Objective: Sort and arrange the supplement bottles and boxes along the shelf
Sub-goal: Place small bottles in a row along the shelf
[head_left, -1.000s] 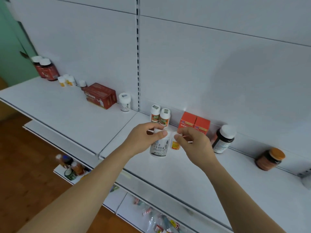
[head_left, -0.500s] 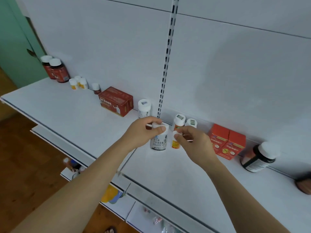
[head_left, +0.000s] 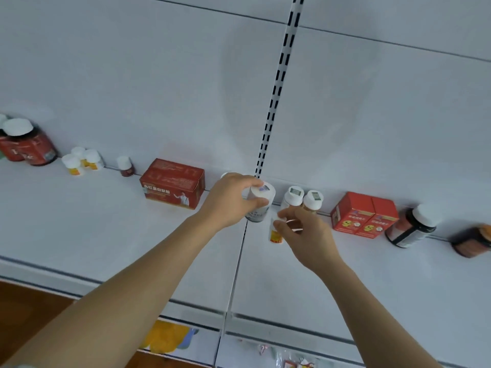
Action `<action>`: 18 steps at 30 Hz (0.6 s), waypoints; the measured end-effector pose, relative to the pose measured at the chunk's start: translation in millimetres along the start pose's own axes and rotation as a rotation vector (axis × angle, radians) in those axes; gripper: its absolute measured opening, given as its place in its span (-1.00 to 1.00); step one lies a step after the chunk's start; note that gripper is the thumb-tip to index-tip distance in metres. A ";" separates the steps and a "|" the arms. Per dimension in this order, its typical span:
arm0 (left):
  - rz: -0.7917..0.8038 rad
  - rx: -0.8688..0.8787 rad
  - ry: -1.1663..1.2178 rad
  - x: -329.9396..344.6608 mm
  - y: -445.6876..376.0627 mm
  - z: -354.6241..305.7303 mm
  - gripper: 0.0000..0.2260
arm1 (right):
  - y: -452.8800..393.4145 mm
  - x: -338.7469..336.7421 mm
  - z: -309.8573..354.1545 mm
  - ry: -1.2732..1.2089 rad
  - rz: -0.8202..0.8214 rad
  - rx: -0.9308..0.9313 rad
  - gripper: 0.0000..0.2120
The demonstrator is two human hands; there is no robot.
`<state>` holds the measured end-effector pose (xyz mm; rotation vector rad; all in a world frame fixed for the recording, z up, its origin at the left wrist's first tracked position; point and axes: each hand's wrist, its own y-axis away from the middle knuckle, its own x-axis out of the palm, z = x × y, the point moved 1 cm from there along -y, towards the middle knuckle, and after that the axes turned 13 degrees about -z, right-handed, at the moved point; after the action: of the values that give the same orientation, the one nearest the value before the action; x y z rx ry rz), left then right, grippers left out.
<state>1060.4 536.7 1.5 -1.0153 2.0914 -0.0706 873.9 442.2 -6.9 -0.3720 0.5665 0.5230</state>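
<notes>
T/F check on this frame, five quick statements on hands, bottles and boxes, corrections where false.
1. The left hand grips a white bottle by its cap end. True.
2. The right hand is empty. False: it holds a small yellow-labelled bottle.
3. The large red box lies left of the left hand. True.
4. The two small red boxes are stacked. False: they stand side by side.
5. The dark bottle by them has a black cap. False: its cap is white.
</notes>
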 end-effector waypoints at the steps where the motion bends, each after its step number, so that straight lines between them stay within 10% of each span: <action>1: -0.022 0.039 -0.022 0.8 -4.4 1.4 -0.60 | -0.3 0.9 0.6 0.004 -0.008 0.004 -0.91; 18: -0.141 0.400 -0.287 29.6 -14.8 53.8 -0.69 | -26.5 25.1 -8.5 -0.011 -0.033 0.026 -0.89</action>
<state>1095.5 521.1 -48.6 -0.8669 1.6578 -0.3764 903.4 426.0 -23.4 -0.3535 0.5551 0.4851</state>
